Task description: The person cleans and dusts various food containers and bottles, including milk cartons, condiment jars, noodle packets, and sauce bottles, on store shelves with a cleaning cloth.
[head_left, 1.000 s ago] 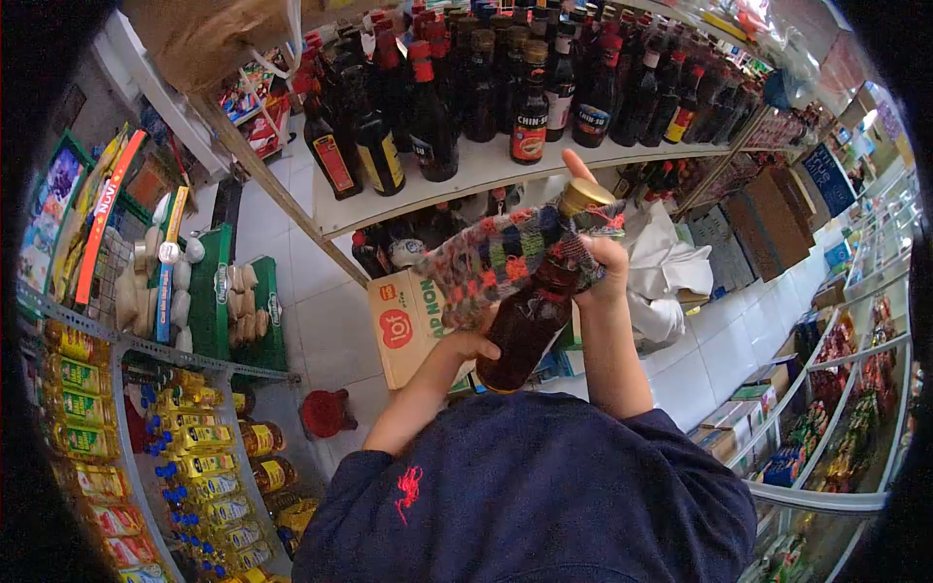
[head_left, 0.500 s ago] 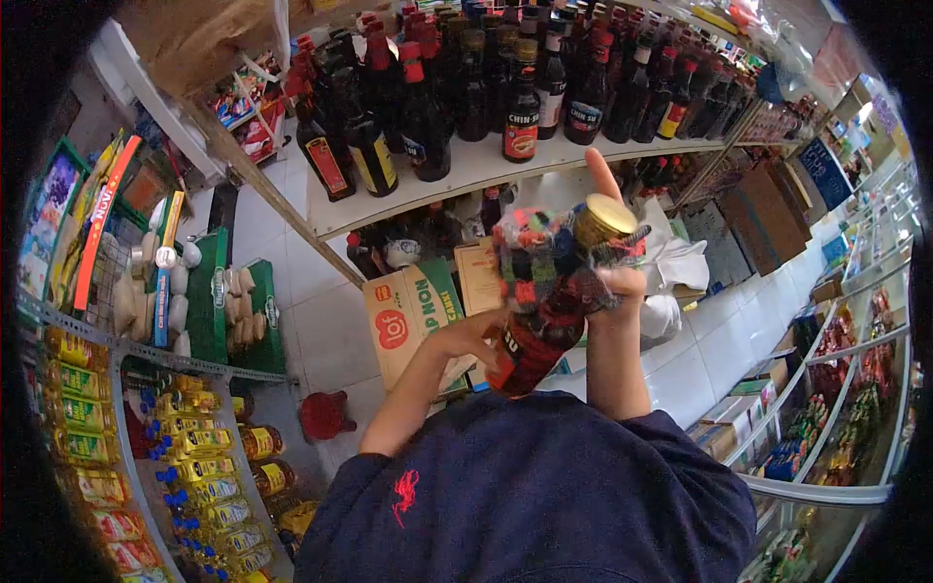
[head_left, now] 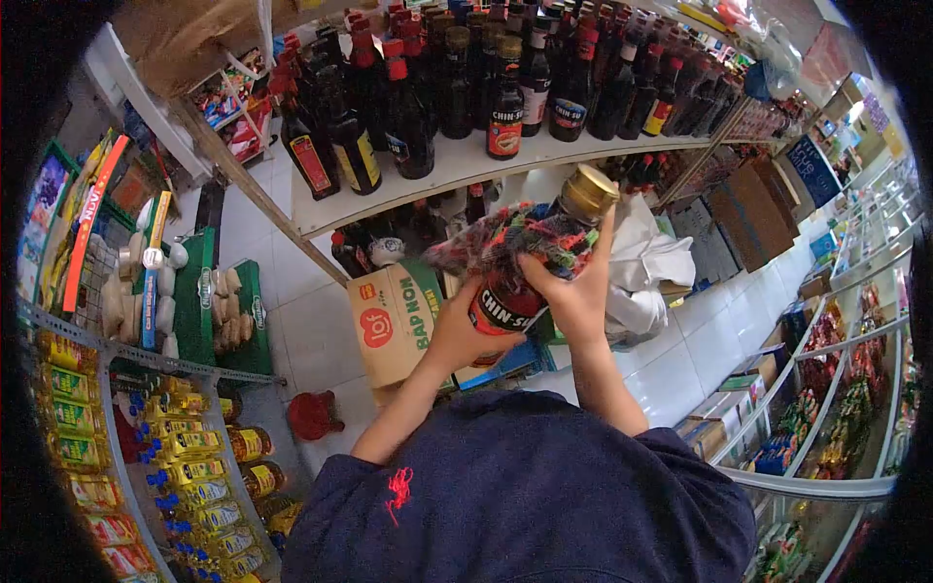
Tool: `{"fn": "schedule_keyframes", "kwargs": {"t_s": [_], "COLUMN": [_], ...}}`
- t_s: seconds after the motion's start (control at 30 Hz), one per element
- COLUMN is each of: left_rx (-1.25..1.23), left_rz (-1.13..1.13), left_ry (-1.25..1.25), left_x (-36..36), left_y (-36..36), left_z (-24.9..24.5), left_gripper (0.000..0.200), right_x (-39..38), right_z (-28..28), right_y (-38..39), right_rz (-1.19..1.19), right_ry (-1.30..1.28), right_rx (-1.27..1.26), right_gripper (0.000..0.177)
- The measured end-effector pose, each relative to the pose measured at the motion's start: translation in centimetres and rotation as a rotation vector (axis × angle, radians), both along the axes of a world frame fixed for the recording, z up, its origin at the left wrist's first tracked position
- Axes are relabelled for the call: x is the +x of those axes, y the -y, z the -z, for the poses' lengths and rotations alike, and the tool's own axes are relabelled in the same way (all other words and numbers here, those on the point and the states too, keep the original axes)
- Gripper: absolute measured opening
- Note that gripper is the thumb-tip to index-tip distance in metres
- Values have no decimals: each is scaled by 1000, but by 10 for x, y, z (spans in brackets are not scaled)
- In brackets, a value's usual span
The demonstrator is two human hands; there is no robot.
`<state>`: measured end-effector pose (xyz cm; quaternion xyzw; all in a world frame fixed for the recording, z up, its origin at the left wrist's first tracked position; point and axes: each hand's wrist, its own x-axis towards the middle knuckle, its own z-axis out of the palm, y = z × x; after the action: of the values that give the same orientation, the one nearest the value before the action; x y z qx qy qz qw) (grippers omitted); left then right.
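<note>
A dark sauce bottle (head_left: 507, 309) with a CHIN-SU label and gold cap is held tilted in front of my chest, its cap up and to the right. My left hand (head_left: 466, 330) is closed round its lower end. My right hand (head_left: 581, 296) grips the upper part, thumb across the bottle, pressing a multicoloured, knitted-looking cloth (head_left: 496, 238) against it. The cloth covers the bottle's shoulder, and part of it trails left. Beyond my hands, a shelf (head_left: 437, 173) carries rows of similar dark bottles, one CHIN-SU bottle (head_left: 504, 121) standing at the front.
Under the shelf sit a cardboard carton (head_left: 389, 321) and a white plastic bag (head_left: 646, 257). A red stool (head_left: 314, 415) stands on the tiled floor. Yellow oil bottles (head_left: 204, 471) line the lower left, and a glass-fronted case (head_left: 816, 389) runs along the right.
The bottle has turned so its label shows more clearly. My right index finger, raised before, now lies along the neck, and the cloth has spread left over the bottle's shoulder.
</note>
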<state>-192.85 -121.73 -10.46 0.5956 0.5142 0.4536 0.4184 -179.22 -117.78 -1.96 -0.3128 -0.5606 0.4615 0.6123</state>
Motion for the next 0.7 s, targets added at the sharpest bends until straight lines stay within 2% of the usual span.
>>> {"fn": "schedule_keyframes", "kwargs": {"t_s": [0.1, 0.17, 0.27, 0.37, 0.5, 0.53, 0.57, 0.63, 0.67, 0.7], "left_rx": [56, 77, 103, 124, 224, 221, 219, 258, 256, 251], "left_rz": [-77, -73, -135, -253, -242, -216, -218, -195, -190, -167], "left_ry": [-74, -112, -193, -300, -315, -283, -284, -328, -329, -326], "left_x": [2, 5, 17, 20, 7, 5, 4, 2, 2, 1], "left_y": [6, 11, 12, 13, 16, 18, 19, 20, 21, 22], "left_z": [6, 10, 11, 9, 10, 11, 12, 14, 14, 13], "left_gripper": [84, 84, 84, 82, 82, 82, 82, 82, 82, 81], "right_x": [8, 7, -3, 4, 30, 31, 41, 42, 46, 50], "right_z": [16, 18, 10, 10, -5, -12, -18, -31, -33, -35], "right_y": [-1, 2, 5, -9, -27, -30, -30, -41, -40, -40], "right_rz": [-70, -47, 248, 254, 140, 73, -11, -255, -251, -291], "right_ry": [-102, -100, -52, -133, -173, -354, -339, -148, -151, -22], "right_rx": [-123, -95, 68, -22, 55, 33, -112, -141, -143, -220], "right_gripper": [95, 94, 90, 91, 71, 60, 59, 51, 51, 44]}}
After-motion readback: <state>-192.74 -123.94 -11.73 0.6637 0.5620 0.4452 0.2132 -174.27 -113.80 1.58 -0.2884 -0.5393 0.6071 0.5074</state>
